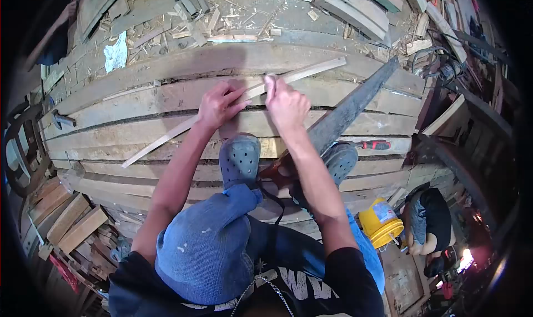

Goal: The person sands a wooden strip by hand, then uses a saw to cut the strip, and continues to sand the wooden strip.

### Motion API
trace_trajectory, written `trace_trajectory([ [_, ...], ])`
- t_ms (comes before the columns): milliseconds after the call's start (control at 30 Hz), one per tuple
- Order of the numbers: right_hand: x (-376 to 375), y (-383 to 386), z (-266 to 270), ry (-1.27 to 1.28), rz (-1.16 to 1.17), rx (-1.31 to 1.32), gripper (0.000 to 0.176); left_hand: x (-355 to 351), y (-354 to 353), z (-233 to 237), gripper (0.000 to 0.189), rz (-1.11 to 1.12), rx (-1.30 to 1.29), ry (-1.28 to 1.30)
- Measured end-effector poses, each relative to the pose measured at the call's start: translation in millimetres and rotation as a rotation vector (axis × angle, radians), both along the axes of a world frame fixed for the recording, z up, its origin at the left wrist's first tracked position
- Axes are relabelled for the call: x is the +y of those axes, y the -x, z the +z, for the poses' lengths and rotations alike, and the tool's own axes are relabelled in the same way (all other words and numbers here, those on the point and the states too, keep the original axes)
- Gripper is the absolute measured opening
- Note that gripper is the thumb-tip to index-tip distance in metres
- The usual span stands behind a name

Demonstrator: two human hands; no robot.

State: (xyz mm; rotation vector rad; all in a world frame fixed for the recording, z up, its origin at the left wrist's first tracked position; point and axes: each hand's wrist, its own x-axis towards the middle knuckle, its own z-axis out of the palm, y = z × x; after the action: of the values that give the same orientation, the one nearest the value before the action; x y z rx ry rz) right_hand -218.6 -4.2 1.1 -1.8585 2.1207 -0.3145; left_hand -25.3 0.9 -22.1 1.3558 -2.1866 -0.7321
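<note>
A long, thin wooden strip [319, 68] lies slantwise over the planks in front of me. My left hand [220, 103] is closed around it near its middle, thumb and fingers on either side. Just to the right, my right hand [287, 105] has its fingers curled and its thumb pressed on the same strip; its fingertips are hidden. A hand saw [355, 107] rests on the planks under my right forearm, its blade pointing to the upper right and its wooden handle [277, 171] by my shoes. A red and black screwdriver [376, 145] lies right of the saw.
Wooden planks [111, 133] form the surface under my feet. A hammer [64, 120] lies at the left. Wood scraps and shavings cover the floor beyond, near timber beams [355, 8]. A yellow bucket [380, 223] stands lower right, beside another person [430, 217]. Wood blocks [82, 228] are piled lower left.
</note>
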Motion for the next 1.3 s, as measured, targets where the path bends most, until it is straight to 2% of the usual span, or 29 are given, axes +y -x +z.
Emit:
trace_trajectory([
  [67, -11.0, 27.0, -1.0, 0.147, -0.062, 0.129, 0.042, -1.6, -2.7, -2.4, 0.032, -0.006, -0.020, -0.035],
  [133, -30.9, 63.4, 1.3, 0.136, -0.242, 0.174, 0.036, -3.8, -0.1, -1.1, 0.033, -0.004, 0.004, 0.002],
  [167, -29.2, 60.8, 0.7, 0.134, -0.242, 0.171, 0.036, -4.5, 0.9, 1.5, 0.033, -0.007, 0.029, 0.039],
  [267, -21.3, 42.4, -7.5, 0.187, -0.254, -0.008, 0.035, -8.9, 7.7, 12.6, 0.033, -0.009, 0.016, 0.075],
  [300, -12.9, 27.8, -10.1, 0.226, -0.174, -0.050, 0.035, -9.3, 8.8, 11.4, 0.033, -0.011, 0.025, 0.079],
  [367, -4.9, 29.1, -9.5, 0.072, -0.071, -0.075, 0.035, -7.6, 4.8, 6.1, 0.030, -0.004, 0.006, -0.004],
  [467, -13.2, 64.3, -18.7, 0.114, -0.240, -0.074, 0.033, -7.9, 6.1, 12.2, 0.027, -0.010, -0.060, -0.043],
  [500, -9.3, 60.5, -17.7, 0.104, -0.244, -0.077, 0.033, -5.5, 6.9, 13.8, 0.027, -0.013, -0.065, -0.052],
  [567, -6.3, 49.4, -14.7, 0.150, -0.285, -0.314, 0.031, -7.5, 16.5, 15.4, 0.026, 0.020, -0.046, 0.028],
  [633, -0.2, 30.3, 0.4, 0.049, -0.188, -0.360, 0.029, -12.1, 28.7, 12.4, 0.026, 0.002, -0.058, 0.062],
  [733, -3.8, 25.8, 0.8, 0.098, -0.138, -0.308, 0.031, -21.9, 44.7, 12.1, 0.027, -0.028, -0.080, 0.107],
  [800, -13.3, 35.8, 3.3, -0.037, -0.256, -0.338, 0.032, -33.9, 55.2, 14.2, 0.027, -0.028, -0.078, 0.104],
  [833, -19.3, 37.7, 11.8, 0.096, -0.294, -0.395, 0.031, -40.1, 60.7, 13.9, 0.027, -0.027, -0.077, 0.101],
  [900, -25.4, 48.4, 9.0, 0.067, -0.270, -0.289, 0.030, -50.9, 67.2, 6.3, 0.029, -0.035, -0.092, 0.163],
  [1000, -24.6, 43.0, 2.0, 0.137, -0.149, -0.368, 0.030, -51.5, 67.7, -4.1, 0.032, -0.062, -0.094, 0.180],
  [1100, -27.5, 43.8, -4.0, 0.026, -0.002, -0.116, 0.030, -51.9, 66.2, -9.2, 0.034, -0.063, -0.064, 0.138],
  [1167, -38.8, 60.3, -5.5, 0.132, 0.006, -0.190, 0.031, -50.1, 66.0, -11.3, 0.034, -0.070, -0.058, 0.132],
  [1200, -46.2, 71.2, -4.0, 0.069, -0.040, -0.091, 0.030, -51.0, 65.6, -11.8, 0.034, -0.068, -0.049, 0.132],
  [1233, -54.9, 80.8, -6.8, 0.108, -0.125, -0.180, 0.030, -52.4, 65.1, -11.1, 0.034, -0.066, -0.051, 0.129],
  [1300, -63.8, 93.9, -10.7, 0.068, -0.261, -0.125, 0.028, -50.6, 66.1, -8.5, 0.031, -0.028, -0.016, 0.090],
])
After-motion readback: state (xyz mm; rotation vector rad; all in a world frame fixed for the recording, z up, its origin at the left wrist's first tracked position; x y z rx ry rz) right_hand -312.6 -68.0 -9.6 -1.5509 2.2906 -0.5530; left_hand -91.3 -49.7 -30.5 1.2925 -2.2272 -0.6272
